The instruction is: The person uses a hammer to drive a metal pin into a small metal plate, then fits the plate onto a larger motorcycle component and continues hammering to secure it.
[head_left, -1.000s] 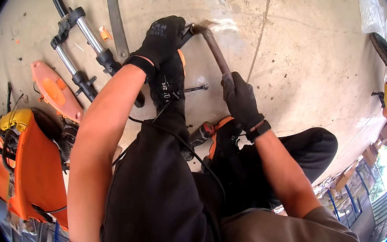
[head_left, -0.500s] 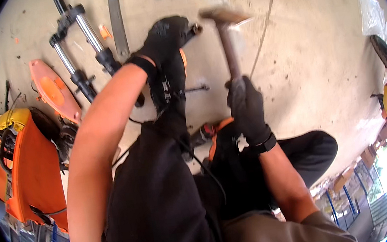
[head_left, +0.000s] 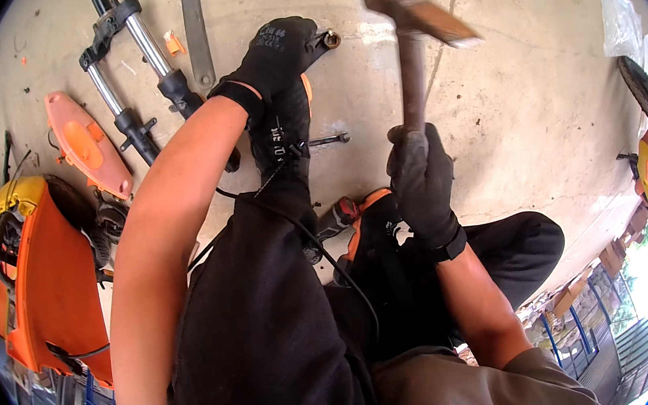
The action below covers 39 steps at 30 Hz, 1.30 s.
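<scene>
In the head view, you hold a hammer [head_left: 411, 58] aloft, your right hand [head_left: 423, 182] wrapped tight around its handle, the head well apart from the dark metal piece [head_left: 331, 39]. That piece juts rightward from your left hand [head_left: 273, 53], whose gloved fingers appear curled closed around it by the toe of your left shoe [head_left: 280, 131]; their tips are hidden. A fork [head_left: 148, 47] lies on the concrete floor [head_left: 516, 122] leftward. Striking true calls for a squared hammer face, a braced left wrist and fingers kept behind the round end.
</scene>
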Available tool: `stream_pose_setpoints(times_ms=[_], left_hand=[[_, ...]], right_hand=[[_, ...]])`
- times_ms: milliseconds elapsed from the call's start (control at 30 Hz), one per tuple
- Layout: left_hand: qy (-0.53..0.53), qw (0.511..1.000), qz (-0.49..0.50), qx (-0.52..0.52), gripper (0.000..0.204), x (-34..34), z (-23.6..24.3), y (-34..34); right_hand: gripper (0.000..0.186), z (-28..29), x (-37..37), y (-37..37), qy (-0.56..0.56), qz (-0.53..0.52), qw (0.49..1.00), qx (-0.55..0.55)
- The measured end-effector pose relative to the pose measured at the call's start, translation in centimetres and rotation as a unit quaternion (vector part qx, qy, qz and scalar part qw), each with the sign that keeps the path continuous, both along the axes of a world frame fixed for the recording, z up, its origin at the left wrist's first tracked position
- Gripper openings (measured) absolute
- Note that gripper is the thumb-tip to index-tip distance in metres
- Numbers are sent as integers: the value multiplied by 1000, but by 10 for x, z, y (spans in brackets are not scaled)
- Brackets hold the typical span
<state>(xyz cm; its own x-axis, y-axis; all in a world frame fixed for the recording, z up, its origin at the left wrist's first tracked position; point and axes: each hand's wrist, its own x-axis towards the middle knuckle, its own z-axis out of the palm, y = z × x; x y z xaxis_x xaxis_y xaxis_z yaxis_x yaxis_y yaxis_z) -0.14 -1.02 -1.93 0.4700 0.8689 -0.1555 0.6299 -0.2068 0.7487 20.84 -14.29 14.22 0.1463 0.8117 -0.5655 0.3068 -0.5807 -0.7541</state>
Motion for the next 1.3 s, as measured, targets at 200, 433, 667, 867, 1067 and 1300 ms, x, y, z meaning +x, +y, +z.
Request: stream_pose_setpoints(times_ms=[200,433,667,867,1067,1300], left_hand=[[-11,1000,-13,24,14,6,-9,-1],[26,999,-5,-22,12,4,-4,1],[-14,999,-14,47,9,3,-9,-2],[35,999,-18,1,22,2,-15,2],[-8,999,-25,39,14,1,-15,-1],[41,999,-35,5,25,5,-16,5]], right_hand=[[26,-52,14,-6,-111,132,984,-33],[36,-16,5,-11,81,-57,994,45],[24,-20,7,-4,-49,102,994,-8],[26,-26,4,-8,-30,24,999,21],[25,-36,14,-12,-79,88,992,48],[19,-63,18,-11,-141,162,976,-21]])
